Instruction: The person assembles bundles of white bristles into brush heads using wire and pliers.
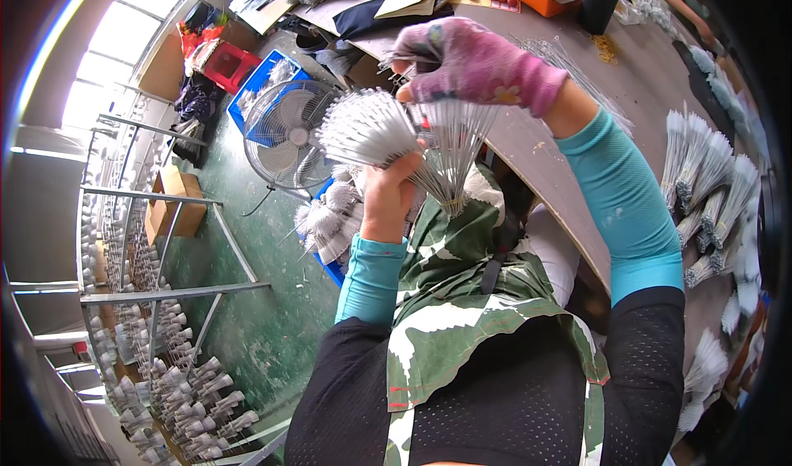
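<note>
Left hand (388,193) grips wire bundle (388,136) under right hand (470,61).

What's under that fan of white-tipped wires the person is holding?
Under the fan of wires, held by the left hand and gloved right hand, show a floor fan and more white bundles; the rest is covered.

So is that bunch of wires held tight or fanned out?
Fanned out: the wire bunch spreads wide above the left hand.
</note>
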`<state>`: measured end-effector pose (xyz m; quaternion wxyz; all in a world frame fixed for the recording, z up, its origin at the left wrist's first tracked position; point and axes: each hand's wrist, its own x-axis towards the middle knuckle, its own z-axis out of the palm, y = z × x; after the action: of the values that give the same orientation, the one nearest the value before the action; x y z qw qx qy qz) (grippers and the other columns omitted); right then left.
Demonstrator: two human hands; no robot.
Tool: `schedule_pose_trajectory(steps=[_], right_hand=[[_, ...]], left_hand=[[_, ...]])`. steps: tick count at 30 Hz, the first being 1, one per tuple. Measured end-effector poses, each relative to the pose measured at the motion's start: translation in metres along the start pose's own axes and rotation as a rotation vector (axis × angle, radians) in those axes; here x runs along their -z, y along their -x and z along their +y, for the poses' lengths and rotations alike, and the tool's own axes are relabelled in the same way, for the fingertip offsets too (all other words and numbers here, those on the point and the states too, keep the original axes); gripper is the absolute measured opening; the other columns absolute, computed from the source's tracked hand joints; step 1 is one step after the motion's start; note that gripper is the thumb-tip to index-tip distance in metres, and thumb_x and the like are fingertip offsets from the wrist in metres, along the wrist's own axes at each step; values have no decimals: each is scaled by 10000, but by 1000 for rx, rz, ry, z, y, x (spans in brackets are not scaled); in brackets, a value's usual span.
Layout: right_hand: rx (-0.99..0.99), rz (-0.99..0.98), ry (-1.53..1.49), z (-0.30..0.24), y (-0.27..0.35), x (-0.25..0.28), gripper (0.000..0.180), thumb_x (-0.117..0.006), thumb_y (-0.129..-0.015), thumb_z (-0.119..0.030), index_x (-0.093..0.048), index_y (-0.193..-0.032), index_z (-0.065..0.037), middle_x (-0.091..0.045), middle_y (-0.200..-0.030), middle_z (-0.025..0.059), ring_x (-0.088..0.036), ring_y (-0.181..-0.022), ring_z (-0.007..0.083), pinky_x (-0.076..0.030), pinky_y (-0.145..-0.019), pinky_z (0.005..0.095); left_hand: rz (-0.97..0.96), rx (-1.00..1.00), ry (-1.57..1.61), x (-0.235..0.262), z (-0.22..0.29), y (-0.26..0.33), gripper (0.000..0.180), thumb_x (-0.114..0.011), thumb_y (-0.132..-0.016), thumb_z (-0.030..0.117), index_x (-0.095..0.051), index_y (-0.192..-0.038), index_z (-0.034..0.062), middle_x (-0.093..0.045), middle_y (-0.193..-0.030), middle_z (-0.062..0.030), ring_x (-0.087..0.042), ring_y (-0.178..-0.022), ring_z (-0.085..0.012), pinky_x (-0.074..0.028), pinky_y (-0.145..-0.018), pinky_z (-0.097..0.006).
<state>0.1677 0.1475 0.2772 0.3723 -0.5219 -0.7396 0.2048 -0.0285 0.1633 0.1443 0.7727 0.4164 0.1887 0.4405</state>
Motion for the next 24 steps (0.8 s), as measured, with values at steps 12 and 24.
schedule_pose_trajectory(steps=[12, 24], right_hand=[[41, -121, -329, 20, 19, 6, 418, -733, -769, -87, -601, -1160, -21, -631, -991, 36, -559, -920, 100, -469, -840, 254], [23, -107, -161, 25, 19, 9, 294, -715, -812, -154, -628, -1051, -6, -627, -948, 63, -588, -903, 128, -476, -837, 271]], left_hand=[[137, -124, 132, -2, -8, 8, 285, -615, -797, -24, -565, -1077, -20, -619, -981, -111, -602, -961, -245, -481, -937, -415], [136, -175, 126, -5, -12, 6, 410, -623, -772, -72, -527, -1165, -6, -616, -1038, -126, -619, -972, -257, -521, -870, -377]])
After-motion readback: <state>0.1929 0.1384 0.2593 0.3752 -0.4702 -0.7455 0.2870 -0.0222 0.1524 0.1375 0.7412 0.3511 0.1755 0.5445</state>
